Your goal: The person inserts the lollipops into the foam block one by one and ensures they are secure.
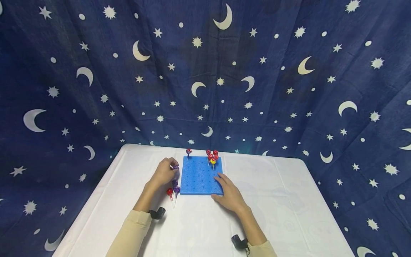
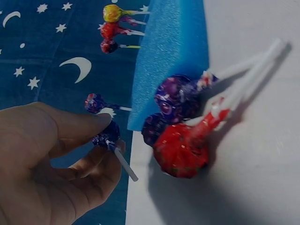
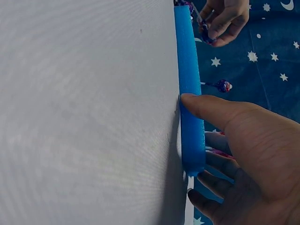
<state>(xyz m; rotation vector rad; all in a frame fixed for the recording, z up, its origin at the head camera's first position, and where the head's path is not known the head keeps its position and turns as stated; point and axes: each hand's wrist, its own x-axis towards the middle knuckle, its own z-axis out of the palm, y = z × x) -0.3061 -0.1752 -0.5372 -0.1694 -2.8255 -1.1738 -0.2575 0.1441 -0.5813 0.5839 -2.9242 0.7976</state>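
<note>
Thumb and fingers of my left hand (image 1: 163,172) pinch a purple-wrapped lollipop (image 2: 108,135) by its head, its white stick pointing down and away in the left wrist view. The hand is just left of a blue foam board (image 1: 197,180) dotted with small holes. My right hand (image 1: 232,196) rests at the board's near right corner, thumb on the front edge and fingers extended along the right side. Below the left hand, a red lollipop (image 2: 180,152) and purple lollipops (image 2: 176,96) lie on the table, sticks toward me.
One purple-and-red lollipop (image 1: 188,151) stands upright at the board's far left corner. Several red lollipops (image 1: 215,152) and a yellow one (image 1: 213,161) stand clustered near the far right corner. A white cloth covers the table (image 1: 266,207); a dark star-and-moon curtain (image 1: 179,89) hangs behind.
</note>
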